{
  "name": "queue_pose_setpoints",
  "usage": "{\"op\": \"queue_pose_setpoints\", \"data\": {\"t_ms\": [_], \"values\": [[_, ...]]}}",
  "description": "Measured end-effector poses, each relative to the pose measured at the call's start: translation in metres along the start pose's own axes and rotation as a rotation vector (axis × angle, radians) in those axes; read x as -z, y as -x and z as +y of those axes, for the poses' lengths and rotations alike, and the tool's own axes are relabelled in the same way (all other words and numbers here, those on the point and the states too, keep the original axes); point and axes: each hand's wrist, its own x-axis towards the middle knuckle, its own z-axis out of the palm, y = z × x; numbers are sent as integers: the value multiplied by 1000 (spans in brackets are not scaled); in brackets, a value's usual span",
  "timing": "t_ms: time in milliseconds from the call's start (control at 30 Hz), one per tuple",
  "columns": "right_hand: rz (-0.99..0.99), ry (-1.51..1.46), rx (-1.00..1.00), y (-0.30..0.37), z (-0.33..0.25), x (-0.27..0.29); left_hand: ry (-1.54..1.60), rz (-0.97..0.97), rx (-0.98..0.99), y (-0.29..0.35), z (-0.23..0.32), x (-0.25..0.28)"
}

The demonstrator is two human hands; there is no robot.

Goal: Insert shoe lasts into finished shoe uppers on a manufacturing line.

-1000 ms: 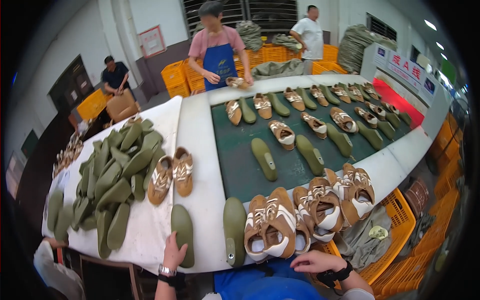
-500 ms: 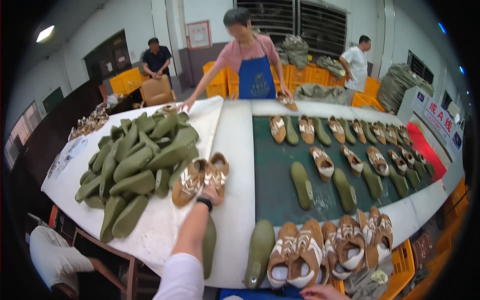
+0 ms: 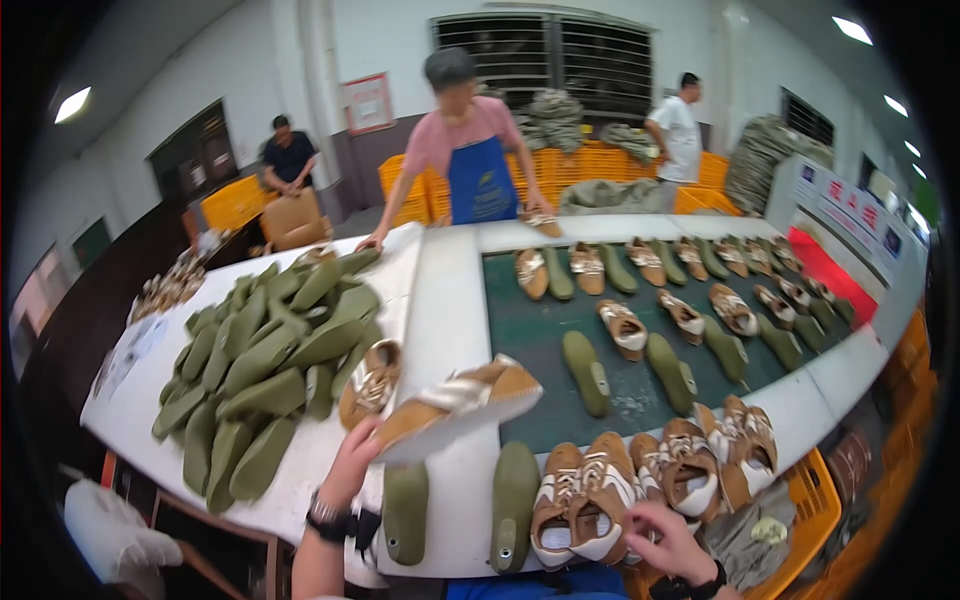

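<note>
My left hand (image 3: pixel 348 462) is closed on the heel end of a brown and white sneaker (image 3: pixel 465 400), raised and tilted, toe to the right, its pale sole showing. Behind it, another brown and white sneaker (image 3: pixel 371 385) rests on the white cloth. Below the raised sneaker lies a green shoe last (image 3: pixel 406 512), with a second green last (image 3: pixel 514 500) to its right. My right hand (image 3: pixel 662 540) has its fingers apart, beside a front pair of sneakers (image 3: pixel 590 500); whether it touches them I cannot tell.
A heap of green lasts (image 3: pixel 270 345) covers the left cloth. Rows of sneakers and lasts stand on the green conveyor belt (image 3: pixel 540 385). Across the table, a person in a blue apron (image 3: pixel 482 180) reaches toward both sides. An orange crate (image 3: pixel 815 510) stands at the front right.
My left hand has lifted one sneaker from beside the heap and brought it nearer, tilted. My right hand has come up further into view beside the front sneakers. The whole view has shifted slightly.
</note>
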Motion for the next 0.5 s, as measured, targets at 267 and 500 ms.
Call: {"op": "queue_pose_setpoints", "data": {"t_ms": [267,500], "values": [[-26,212,358,-10,-28,1,133,-20,19,118,-44,-62],[-143,-393,-25,21,-5,-4,92,-93,117,132,-55,-70]]}}
